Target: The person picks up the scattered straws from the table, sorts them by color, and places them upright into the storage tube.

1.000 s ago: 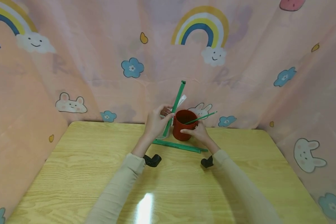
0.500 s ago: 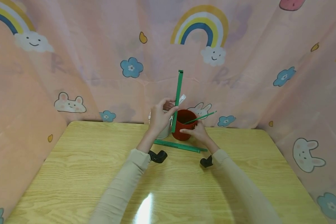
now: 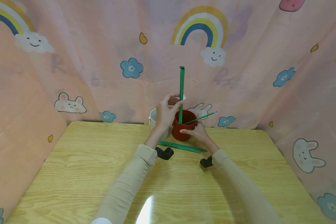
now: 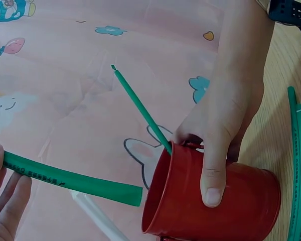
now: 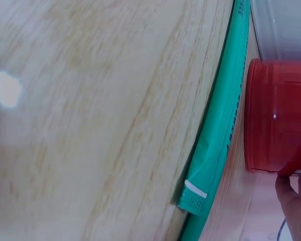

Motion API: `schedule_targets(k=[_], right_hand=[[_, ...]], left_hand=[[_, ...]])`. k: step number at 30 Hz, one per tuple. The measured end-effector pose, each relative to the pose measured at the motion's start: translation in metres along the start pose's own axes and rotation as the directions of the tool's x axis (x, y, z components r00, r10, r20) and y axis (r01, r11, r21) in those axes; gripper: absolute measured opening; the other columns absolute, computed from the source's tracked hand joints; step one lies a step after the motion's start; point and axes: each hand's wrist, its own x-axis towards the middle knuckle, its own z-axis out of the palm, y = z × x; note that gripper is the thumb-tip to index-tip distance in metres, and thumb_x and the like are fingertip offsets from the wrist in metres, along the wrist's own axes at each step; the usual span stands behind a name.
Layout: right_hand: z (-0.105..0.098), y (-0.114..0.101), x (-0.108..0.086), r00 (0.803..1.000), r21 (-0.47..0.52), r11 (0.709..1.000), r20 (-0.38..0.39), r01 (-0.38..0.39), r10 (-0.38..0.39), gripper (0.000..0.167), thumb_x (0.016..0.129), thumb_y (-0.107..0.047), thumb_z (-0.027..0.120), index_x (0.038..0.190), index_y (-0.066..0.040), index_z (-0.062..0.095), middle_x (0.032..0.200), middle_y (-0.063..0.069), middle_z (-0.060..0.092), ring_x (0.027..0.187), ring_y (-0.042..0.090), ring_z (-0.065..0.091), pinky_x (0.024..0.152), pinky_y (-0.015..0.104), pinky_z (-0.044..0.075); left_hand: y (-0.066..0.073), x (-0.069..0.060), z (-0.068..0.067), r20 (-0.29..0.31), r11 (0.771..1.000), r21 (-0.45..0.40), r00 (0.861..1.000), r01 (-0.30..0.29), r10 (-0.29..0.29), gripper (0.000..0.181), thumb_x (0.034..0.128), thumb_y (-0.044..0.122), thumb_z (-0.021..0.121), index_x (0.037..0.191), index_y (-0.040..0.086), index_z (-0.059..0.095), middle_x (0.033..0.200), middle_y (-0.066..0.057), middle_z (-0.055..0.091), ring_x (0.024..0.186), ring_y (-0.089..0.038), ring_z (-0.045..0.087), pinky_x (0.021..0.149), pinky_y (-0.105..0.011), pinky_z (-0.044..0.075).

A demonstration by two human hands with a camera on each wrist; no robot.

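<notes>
My left hand pinches a long green wrapped straw with printed lettering, held upright. Its lower end sits at the mouth of a red bucket; the left wrist view shows that end just apart from the rim. My right hand grips the bucket's right side, thumb across its front. Another green straw leans out of the bucket to the right. Partly behind my left hand stands a white bucket, and a white wrapped straw shows near it.
More green wrapped straws lie on the wooden table in front of the buckets. A pink patterned curtain hangs close behind the table's far edge. Black straps with mounts are on both wrists.
My left hand has moved right and up, bringing the green straw from a tilt beside the white bucket to upright at the red bucket's mouth. The right hand and red bucket have stayed put.
</notes>
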Motion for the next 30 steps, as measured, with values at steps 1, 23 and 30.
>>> schedule_targets(k=[1,23,30], right_hand=[[0.0,0.0,0.0,1.0,-0.001,1.0,0.001,0.001,-0.001,0.074,0.078,0.0,0.076,0.142,-0.002,0.037,0.139,0.021,0.048,0.128,0.035,0.044,0.108,0.052,0.039],[-0.002,0.027,0.009,1.0,-0.036,0.999,-0.013,0.006,-0.007,0.075,0.079,-0.006,0.077,0.142,-0.01,0.036,0.141,0.014,0.047,0.13,0.03,0.044,0.11,0.049,0.037],[-0.002,0.031,0.009,0.999,-0.032,0.999,-0.017,0.035,-0.036,0.076,0.078,-0.005,0.078,0.142,-0.011,0.037,0.14,0.013,0.047,0.128,0.028,0.046,0.108,0.046,0.04]], left_hand=[[0.0,0.0,0.001,-0.007,1.0,-0.002,1.0,-0.003,0.003,0.027,0.0909,0.015,0.066,0.115,0.004,0.064,0.096,-0.014,0.07,0.086,-0.024,0.067,0.079,-0.028,0.058],[-0.028,-0.009,0.02,0.163,0.999,0.004,0.986,-0.041,0.04,0.022,0.0882,0.01,0.068,0.109,0.004,0.07,0.101,-0.013,0.071,0.092,-0.023,0.068,0.081,-0.027,0.058],[-0.035,-0.014,0.023,0.233,1.0,0.008,0.972,-0.024,0.021,0.024,0.0877,0.01,0.067,0.11,0.005,0.072,0.103,-0.012,0.073,0.094,-0.022,0.07,0.078,-0.024,0.057]])
